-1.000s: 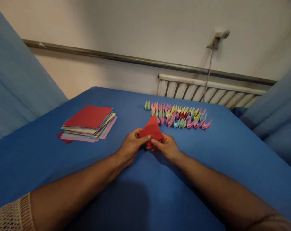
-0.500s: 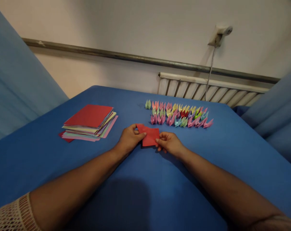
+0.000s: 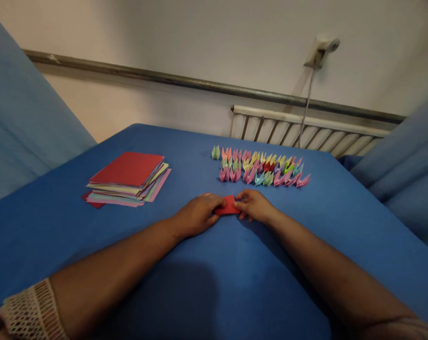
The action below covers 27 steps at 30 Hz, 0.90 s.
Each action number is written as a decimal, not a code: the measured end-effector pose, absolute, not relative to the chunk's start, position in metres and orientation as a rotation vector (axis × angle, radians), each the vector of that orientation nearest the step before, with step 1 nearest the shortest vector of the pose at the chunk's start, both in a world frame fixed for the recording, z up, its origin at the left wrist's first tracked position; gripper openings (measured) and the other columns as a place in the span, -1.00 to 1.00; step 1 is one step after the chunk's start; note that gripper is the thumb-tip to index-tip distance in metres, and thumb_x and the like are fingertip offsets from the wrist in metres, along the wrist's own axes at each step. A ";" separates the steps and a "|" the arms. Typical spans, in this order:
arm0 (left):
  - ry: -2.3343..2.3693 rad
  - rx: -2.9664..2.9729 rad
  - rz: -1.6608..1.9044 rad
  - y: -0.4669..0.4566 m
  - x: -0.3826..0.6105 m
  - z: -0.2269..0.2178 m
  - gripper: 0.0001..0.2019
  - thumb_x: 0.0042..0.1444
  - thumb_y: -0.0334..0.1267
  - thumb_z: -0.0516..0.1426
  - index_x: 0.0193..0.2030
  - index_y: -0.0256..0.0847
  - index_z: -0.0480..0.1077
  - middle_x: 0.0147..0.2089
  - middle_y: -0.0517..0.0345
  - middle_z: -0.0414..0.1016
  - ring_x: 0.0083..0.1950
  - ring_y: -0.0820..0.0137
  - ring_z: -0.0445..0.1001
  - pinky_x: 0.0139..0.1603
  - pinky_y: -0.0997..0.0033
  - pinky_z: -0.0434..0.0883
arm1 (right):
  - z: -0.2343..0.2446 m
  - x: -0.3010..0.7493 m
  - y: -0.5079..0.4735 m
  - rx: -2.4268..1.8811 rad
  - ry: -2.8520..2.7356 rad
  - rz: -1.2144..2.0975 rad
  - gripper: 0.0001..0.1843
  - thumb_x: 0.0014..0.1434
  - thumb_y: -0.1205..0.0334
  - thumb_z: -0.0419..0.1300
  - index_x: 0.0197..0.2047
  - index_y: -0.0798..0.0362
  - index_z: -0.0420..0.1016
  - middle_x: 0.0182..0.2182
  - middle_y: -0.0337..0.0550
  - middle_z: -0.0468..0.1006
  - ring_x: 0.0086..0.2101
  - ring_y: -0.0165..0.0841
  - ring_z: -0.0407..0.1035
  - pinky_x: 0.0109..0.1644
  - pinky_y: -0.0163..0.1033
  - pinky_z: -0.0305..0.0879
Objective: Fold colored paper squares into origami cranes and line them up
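A small folded piece of red paper (image 3: 229,206) is between my two hands, just above or on the blue table cover. My left hand (image 3: 201,212) grips its left side, with the fingers over the top and covering part of it. At the right edge, my right hand (image 3: 252,205) pinches the paper between thumb and fingers. Beyond my hands stand several rows of folded paper cranes (image 3: 249,175) in pink, yellow, green, blue and red. To the left lies a stack of coloured paper sheets (image 3: 127,170) with a red sheet on top.
The blue cover (image 3: 214,283) spreads under everything. Behind it are a wall with a metal rail (image 3: 164,78), a white radiator (image 3: 288,125) and a socket with a plugged-in cord (image 3: 318,54). Blue curtains (image 3: 19,104) hang at both sides.
My left hand has moved right and turned over the paper, its fingers now across the top. The red paper shows a smaller area than before. My right hand stays at its right edge.
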<state>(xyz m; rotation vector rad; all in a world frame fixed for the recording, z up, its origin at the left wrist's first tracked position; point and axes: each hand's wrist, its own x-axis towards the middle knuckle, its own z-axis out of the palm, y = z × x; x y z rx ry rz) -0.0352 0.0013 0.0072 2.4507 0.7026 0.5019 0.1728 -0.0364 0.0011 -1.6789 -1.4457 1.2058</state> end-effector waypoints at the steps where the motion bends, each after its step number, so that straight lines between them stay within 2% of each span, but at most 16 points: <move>1: 0.720 2.429 0.512 0.002 -0.035 0.005 -0.81 0.06 -0.35 0.14 -0.16 -0.13 0.46 -0.18 0.09 0.53 -0.12 0.26 0.47 0.00 0.26 0.33 | -0.001 0.174 -0.041 -1.700 -1.535 0.913 -0.79 0.09 0.30 0.25 -0.16 0.07 0.40 -0.38 -0.16 0.53 -0.46 -0.41 0.40 -0.42 -0.32 0.26; 3: 0.732 2.409 0.515 0.003 -0.035 0.003 -0.84 0.07 -0.35 0.13 -0.19 -0.15 0.45 -0.16 0.07 0.54 -0.10 0.26 0.47 -0.01 0.27 0.34 | -0.005 0.174 -0.051 -1.612 -1.768 0.537 -0.72 0.12 0.28 0.23 -0.07 0.06 0.39 -0.19 -0.07 0.51 -0.28 -0.34 0.41 -0.19 -0.21 0.31; 6: 0.731 2.400 0.527 0.004 -0.037 -0.001 -0.90 0.10 -0.31 0.15 -0.22 -0.17 0.44 -0.03 0.02 0.52 0.00 0.23 0.46 0.07 0.22 0.33 | -0.011 0.171 -0.063 -1.452 -2.091 0.481 -0.77 0.14 0.23 0.25 -0.11 0.03 0.40 -0.22 -0.13 0.45 -0.21 -0.31 0.35 -0.11 -0.17 0.29; 10: 0.791 2.337 0.546 0.008 -0.038 -0.003 -0.89 0.15 -0.23 0.15 -0.34 -0.18 0.46 0.09 -0.01 0.48 0.11 0.20 0.41 0.17 0.16 0.29 | -0.016 0.170 -0.061 -1.509 -2.121 0.456 -0.95 0.20 0.26 0.20 -0.30 0.02 0.40 -0.30 -0.17 0.42 -0.25 -0.32 0.32 -0.12 -0.19 0.25; 15: 0.909 2.362 0.543 0.013 -0.038 -0.005 -0.86 0.16 -0.22 0.13 -0.38 -0.17 0.45 0.07 -0.01 0.50 0.15 0.18 0.38 0.19 0.11 0.25 | -0.016 0.173 -0.055 -1.582 -2.096 0.480 -0.86 0.26 0.26 0.13 -0.36 0.03 0.37 -0.35 -0.17 0.41 -0.29 -0.33 0.32 -0.15 -0.20 0.24; 23: 0.981 2.490 0.539 0.012 -0.038 -0.008 -0.90 0.13 -0.26 0.15 -0.39 -0.19 0.37 0.06 -0.04 0.48 0.12 0.19 0.40 0.17 0.14 0.28 | -0.013 0.172 -0.057 -1.628 -2.148 0.379 -0.93 0.26 0.30 0.12 -0.27 0.06 0.41 -0.30 -0.11 0.44 -0.29 -0.31 0.33 -0.18 -0.21 0.24; 27: 0.928 2.561 0.521 0.011 -0.038 -0.005 -0.94 0.16 -0.31 0.12 -0.27 -0.20 0.42 0.04 -0.01 0.48 0.09 0.23 0.41 0.13 0.18 0.32 | -0.006 0.172 -0.062 -1.463 -2.368 0.295 -0.77 0.29 0.35 0.07 -0.06 0.01 0.49 -0.14 -0.04 0.48 -0.19 -0.26 0.36 -0.12 -0.18 0.26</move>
